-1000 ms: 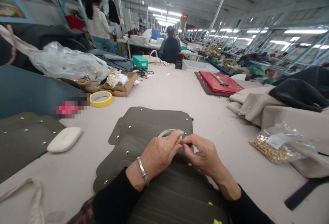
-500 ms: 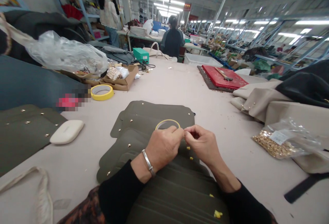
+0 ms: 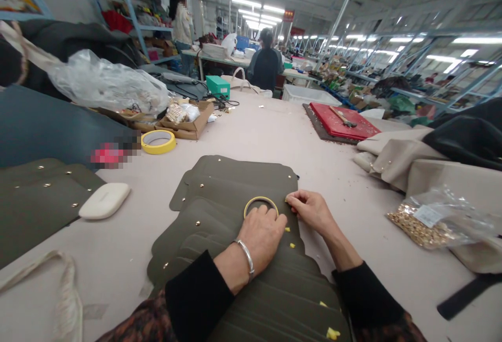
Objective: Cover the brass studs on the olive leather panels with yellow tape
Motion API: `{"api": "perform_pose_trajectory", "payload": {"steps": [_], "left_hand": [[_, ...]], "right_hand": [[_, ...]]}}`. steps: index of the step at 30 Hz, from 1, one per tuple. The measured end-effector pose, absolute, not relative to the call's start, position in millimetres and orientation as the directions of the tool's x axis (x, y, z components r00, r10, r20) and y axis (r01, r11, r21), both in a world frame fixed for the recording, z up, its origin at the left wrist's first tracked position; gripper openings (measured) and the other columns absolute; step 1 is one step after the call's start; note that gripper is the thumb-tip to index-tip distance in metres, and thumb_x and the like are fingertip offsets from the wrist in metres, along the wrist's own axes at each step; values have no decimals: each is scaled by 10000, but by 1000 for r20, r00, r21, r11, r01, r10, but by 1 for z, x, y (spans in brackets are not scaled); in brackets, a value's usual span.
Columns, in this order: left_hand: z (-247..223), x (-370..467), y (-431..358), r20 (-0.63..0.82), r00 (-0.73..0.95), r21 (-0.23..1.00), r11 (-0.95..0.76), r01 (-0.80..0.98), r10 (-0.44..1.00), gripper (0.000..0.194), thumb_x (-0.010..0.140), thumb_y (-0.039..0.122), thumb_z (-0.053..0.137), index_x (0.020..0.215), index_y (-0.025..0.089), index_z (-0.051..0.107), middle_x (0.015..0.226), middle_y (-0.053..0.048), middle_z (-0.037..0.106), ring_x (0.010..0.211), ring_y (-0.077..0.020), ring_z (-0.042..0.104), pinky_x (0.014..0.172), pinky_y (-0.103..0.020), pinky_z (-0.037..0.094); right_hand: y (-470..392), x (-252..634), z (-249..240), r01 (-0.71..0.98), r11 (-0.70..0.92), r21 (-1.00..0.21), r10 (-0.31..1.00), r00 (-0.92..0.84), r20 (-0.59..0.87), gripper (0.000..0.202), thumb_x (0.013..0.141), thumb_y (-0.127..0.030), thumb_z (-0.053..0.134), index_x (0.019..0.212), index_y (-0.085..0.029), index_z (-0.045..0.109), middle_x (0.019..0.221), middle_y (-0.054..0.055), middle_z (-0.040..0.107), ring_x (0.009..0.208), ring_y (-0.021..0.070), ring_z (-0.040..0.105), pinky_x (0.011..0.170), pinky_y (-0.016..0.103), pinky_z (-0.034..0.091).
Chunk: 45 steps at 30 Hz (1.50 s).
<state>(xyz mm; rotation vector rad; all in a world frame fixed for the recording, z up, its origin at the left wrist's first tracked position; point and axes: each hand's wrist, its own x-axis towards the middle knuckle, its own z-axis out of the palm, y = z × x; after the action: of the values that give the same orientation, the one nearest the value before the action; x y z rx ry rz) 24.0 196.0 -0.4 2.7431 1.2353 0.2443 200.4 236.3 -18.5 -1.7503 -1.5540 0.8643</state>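
Observation:
A thin roll of yellow tape [image 3: 260, 198] is in my left hand [image 3: 263, 240], whose fingers curl over its near side above the olive-green panels [image 3: 235, 177]. My right hand [image 3: 311, 210] is closed in a pinch on a small piece of yellow tape [image 3: 288, 199] at the right edge of a panel. The panels overlap in a stack and carry small gold studs. Several yellow tape bits [image 3: 292, 246] stick along their right side.
On the left lie a thicker yellow tape roll [image 3: 158, 142], a cream oval case [image 3: 104, 201] and more studded panels [image 3: 43, 201]. A hammer [image 3: 343, 117] rests on a red board [image 3: 325, 122] at the back right. Gold hardware fills a plastic bag [image 3: 421, 224] at right.
My hands have moved apart. The left hand has come down and slightly right with the tape roll; the right hand stays near the panel's edge with the tape piece.

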Motion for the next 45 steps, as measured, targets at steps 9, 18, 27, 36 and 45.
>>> {"api": "perform_pose_trajectory", "payload": {"steps": [9, 18, 27, 36, 45], "left_hand": [[5, 18, 206, 82, 627, 315, -617, 721, 774, 120, 902, 125, 388, 935, 161, 497, 942, -97, 562, 841, -224, 544, 743, -364, 472], [7, 8, 209, 211, 647, 395, -669, 629, 733, 143, 940, 175, 365, 922, 170, 507, 890, -48, 566, 854, -185, 546, 781, -310, 462], [10, -2, 208, 286, 625, 446, -679, 584, 726, 131, 936, 179, 375, 921, 182, 505, 880, -27, 551, 779, -154, 544, 718, -270, 461], [6, -5, 217, 468, 559, 521, -724, 451, 685, 158, 932, 155, 405, 992, 180, 549, 897, -30, 627, 823, -146, 601, 757, -263, 505], [7, -10, 215, 507, 533, 498, -735, 460, 678, 452, 949, 203, 400, 1381, 136, 290, 998, -71, 674, 896, -159, 655, 851, -292, 534]], "right_hand": [[239, 202, -21, 795, 90, -600, 989, 0, 149, 310, 789, -362, 556, 1031, -180, 624, 607, -19, 635, 558, 152, 572, 585, 263, 421], [225, 215, -19, 802, 485, -348, 847, -333, 414, 194, 896, -215, 461, 887, -181, 651, 867, 71, 662, 825, 181, 605, 782, 293, 466], [237, 193, -11, 922, 171, -347, 979, -118, 168, 179, 846, -210, 511, 860, -171, 685, 854, 57, 687, 798, 178, 619, 739, 270, 439], [218, 212, 8, 626, 172, -760, 975, -220, 39, 209, 825, -301, 558, 904, -182, 710, 789, 28, 700, 698, 161, 614, 631, 261, 464], [202, 179, 22, 509, 497, -702, 867, -312, 388, 187, 829, -172, 566, 987, -183, 666, 886, 46, 689, 789, 146, 630, 734, 274, 497]]}}
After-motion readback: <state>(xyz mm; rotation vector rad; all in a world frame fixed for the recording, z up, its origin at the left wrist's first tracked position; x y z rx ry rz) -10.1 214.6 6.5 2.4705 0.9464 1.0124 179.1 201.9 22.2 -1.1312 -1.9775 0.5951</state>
